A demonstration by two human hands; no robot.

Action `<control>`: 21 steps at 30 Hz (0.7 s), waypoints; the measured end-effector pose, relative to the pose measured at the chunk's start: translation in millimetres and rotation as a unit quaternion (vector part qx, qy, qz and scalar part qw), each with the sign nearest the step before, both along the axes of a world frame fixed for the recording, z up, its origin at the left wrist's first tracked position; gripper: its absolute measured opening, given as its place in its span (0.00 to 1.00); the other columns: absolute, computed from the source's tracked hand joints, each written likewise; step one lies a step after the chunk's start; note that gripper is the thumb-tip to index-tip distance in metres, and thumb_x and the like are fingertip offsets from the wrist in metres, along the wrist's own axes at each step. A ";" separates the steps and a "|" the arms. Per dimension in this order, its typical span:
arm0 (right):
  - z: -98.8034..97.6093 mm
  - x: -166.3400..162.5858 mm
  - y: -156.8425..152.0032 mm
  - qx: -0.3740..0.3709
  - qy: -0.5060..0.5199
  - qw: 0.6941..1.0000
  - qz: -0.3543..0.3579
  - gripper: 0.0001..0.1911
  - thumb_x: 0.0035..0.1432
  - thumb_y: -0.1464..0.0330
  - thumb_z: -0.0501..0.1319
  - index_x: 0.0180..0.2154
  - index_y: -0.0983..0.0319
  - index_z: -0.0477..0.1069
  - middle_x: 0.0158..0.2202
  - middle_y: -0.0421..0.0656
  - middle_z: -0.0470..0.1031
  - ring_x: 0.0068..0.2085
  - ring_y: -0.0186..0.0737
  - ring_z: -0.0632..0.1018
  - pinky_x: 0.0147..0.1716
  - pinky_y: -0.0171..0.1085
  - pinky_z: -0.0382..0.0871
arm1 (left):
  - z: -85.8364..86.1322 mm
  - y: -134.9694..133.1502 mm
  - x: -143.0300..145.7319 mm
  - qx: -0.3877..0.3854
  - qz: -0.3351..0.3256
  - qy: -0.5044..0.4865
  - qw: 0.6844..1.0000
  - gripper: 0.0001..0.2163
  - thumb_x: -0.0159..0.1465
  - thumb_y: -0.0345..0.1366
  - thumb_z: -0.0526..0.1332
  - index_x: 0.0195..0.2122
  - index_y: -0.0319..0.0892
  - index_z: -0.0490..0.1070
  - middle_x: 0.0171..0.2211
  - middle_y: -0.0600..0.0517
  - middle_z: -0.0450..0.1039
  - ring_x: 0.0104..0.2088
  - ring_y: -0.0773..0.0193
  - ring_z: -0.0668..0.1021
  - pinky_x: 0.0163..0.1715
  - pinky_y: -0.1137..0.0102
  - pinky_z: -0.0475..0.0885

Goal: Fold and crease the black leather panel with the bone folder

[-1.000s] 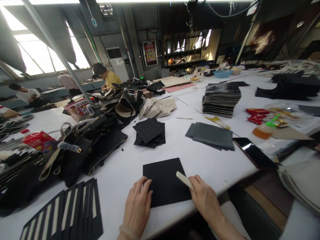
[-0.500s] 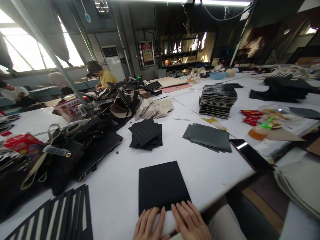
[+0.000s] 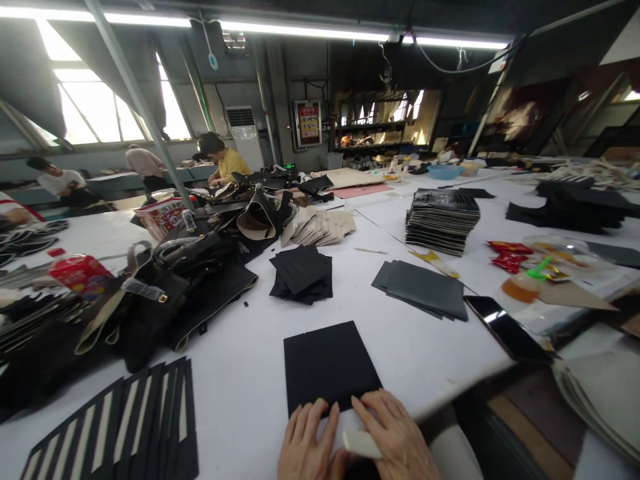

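Observation:
A black rectangular piece (image 3: 327,363) lies flat on the white table (image 3: 240,380) just in front of me. My left hand (image 3: 307,443) rests with fingers together on its near edge. My right hand (image 3: 395,437) presses on the same edge beside it and holds a small cream flat tool (image 3: 361,443) under the thumb. Both hands are cut off by the bottom of the view.
Black strips with pale bands (image 3: 117,427) lie at the near left. A heap of dark bags and straps (image 3: 165,287) fills the left. Small black pieces (image 3: 301,273), grey sheets (image 3: 423,287), a tall stack (image 3: 443,210) and a phone (image 3: 505,319) lie beyond. Other people work at far tables.
The cream tool, pointing up from my right hand a second ago, was hidden half a second ago and now shows under my right thumb. Both hands stay at the piece's near edge.

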State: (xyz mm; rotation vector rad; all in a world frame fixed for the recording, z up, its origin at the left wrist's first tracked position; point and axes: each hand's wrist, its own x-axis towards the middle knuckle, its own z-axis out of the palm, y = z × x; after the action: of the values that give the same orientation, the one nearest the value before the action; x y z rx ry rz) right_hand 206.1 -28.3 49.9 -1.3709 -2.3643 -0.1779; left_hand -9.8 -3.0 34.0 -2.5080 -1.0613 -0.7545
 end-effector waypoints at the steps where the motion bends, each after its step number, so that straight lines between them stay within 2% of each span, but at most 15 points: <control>1: -0.7 -1.3 2.0 0.000 0.001 1.000 -0.004 0.28 0.50 0.74 0.54 0.55 0.62 0.62 0.47 0.46 0.71 0.49 0.42 0.70 0.50 0.41 0.64 | 2.9 1.0 2.0 -0.004 0.003 -0.001 1.000 0.21 0.63 0.49 0.54 0.53 0.45 0.66 0.45 0.48 0.72 0.42 0.58 0.74 0.42 0.66 0.71; 4: -8.9 -4.9 10.4 -0.004 -0.002 1.000 -0.016 0.31 0.49 0.76 0.53 0.57 0.61 0.60 0.51 0.47 0.68 0.52 0.44 0.67 0.52 0.43 0.63 | 1.5 4.0 9.8 -0.031 0.024 -0.012 0.999 0.18 0.65 0.42 0.52 0.54 0.43 0.65 0.48 0.48 0.71 0.46 0.58 0.73 0.46 0.65 0.71; 8: -25.4 -6.3 17.3 0.013 0.004 1.000 -0.015 0.31 0.49 0.75 0.54 0.56 0.62 0.60 0.49 0.47 0.69 0.51 0.45 0.68 0.52 0.44 0.63 | -19.2 4.7 16.2 -0.045 0.026 -0.013 0.999 0.17 0.65 0.35 0.51 0.54 0.41 0.64 0.46 0.46 0.72 0.46 0.58 0.74 0.44 0.67 0.72; 11: -26.9 -5.9 18.2 0.045 0.010 0.999 -0.012 0.30 0.47 0.75 0.55 0.55 0.63 0.61 0.47 0.47 0.71 0.50 0.45 0.69 0.51 0.43 0.64 | -27.9 4.6 16.7 -0.035 0.028 -0.016 0.999 0.17 0.65 0.33 0.51 0.54 0.39 0.64 0.46 0.44 0.72 0.45 0.57 0.74 0.42 0.68 0.73; 15: -11.3 -5.4 23.2 0.028 0.013 1.000 -0.003 0.26 0.47 0.73 0.56 0.51 0.63 0.65 0.42 0.46 0.73 0.44 0.43 0.72 0.44 0.39 0.68 | -10.5 12.2 18.6 -0.087 0.025 -0.031 0.995 0.15 0.64 0.31 0.49 0.50 0.41 0.67 0.40 0.46 0.73 0.38 0.60 0.76 0.38 0.68 0.73; 18: -2.1 -6.5 31.8 0.012 0.012 1.000 -0.020 0.27 0.48 0.74 0.55 0.53 0.61 0.63 0.47 0.47 0.70 0.48 0.44 0.70 0.47 0.41 0.66 | 4.3 20.8 23.7 -0.095 0.037 -0.048 0.994 0.16 0.63 0.31 0.49 0.51 0.42 0.67 0.45 0.46 0.71 0.43 0.59 0.74 0.45 0.66 0.71; 21: -5.0 -9.8 39.4 0.025 -0.001 0.999 -0.035 0.27 0.49 0.75 0.53 0.54 0.61 0.62 0.49 0.47 0.69 0.50 0.45 0.69 0.51 0.44 0.63 | -1.8 25.2 31.4 -0.080 0.048 -0.044 0.995 0.16 0.63 0.31 0.51 0.52 0.41 0.66 0.47 0.47 0.70 0.47 0.58 0.72 0.47 0.65 0.70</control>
State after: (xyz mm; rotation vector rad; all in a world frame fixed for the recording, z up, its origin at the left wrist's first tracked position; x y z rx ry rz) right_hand 196.3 11.1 44.9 -1.4307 -2.2999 -0.2552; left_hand 21.6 22.2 32.3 -2.5535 -1.3126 -0.7879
